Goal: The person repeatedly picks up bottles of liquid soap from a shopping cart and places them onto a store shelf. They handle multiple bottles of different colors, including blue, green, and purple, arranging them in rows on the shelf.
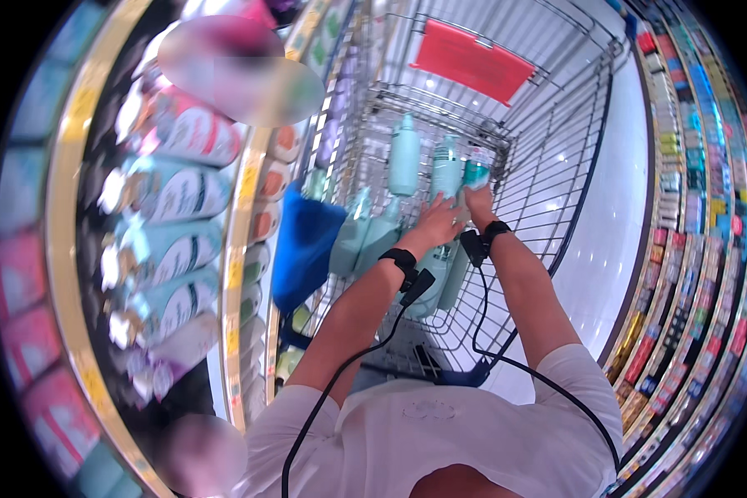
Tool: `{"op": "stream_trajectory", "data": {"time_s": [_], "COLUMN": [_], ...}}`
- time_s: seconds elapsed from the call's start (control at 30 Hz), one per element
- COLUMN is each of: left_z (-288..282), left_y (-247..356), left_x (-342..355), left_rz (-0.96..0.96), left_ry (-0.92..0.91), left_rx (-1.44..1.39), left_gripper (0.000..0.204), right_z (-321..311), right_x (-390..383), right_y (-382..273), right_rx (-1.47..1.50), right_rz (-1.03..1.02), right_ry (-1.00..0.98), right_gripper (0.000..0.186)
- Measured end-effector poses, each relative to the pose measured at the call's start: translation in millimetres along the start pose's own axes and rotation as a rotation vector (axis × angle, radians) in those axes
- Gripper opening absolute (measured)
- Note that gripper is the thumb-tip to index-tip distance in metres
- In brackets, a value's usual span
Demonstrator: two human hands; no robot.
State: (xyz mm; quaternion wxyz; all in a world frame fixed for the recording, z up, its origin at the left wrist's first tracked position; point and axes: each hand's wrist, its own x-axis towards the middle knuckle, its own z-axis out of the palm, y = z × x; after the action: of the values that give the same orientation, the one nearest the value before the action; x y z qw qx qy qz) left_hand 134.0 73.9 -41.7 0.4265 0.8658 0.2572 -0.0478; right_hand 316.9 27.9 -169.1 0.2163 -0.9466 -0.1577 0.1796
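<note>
Both my arms reach down into a metal shopping cart (pixel 548 199). My right hand (pixel 478 204) is closed around the lower end of a green-and-white container (pixel 476 170); its exact kind is hard to make out. Beside it, my left hand (pixel 440 221) lies with fingers stretched out at the near end of a pale teal bottle (pixel 446 164). Another pale teal pump bottle (pixel 403 158) lies farther left. More teal bottles (pixel 380 236) are grouped left of my left wrist, and others (pixel 430 290) lie below my hands, partly hidden by my forearm.
A blue cloth or bag (pixel 303 249) hangs at the cart's left side. A red panel (pixel 473 60) is fixed at its far end. Shelves with pouches and bottles (pixel 178 191) stand close on the left. Packed product shelves (pixel 689 274) line the right, beyond a shiny white floor (pixel 593 274).
</note>
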Motion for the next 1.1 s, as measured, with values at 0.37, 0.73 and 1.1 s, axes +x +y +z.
{"op": "stream_trajectory", "data": {"time_s": [0.37,0.73,1.1], "left_z": [-145,-135,-145], "left_y": [38,-143,-152], "left_x": [-291,-558,-564], "left_rz": [0.130,-0.712,-0.755], "left_ry": [1.220,1.848,1.688], "left_rx": [-0.202,-0.186,0.018], "left_gripper": [0.013,0.090,0.066], "right_z": [-143,-65,-11], "right_x": [-284,-549,-621], "right_y": [-220,-283,-291], "right_rx": [0.577,0.207,0.274], "right_rz": [-1.332,-1.830,-1.593], "right_ry": [-0.538,-1.276,-1.020], "right_gripper": [0.013,0.046,0.089]}}
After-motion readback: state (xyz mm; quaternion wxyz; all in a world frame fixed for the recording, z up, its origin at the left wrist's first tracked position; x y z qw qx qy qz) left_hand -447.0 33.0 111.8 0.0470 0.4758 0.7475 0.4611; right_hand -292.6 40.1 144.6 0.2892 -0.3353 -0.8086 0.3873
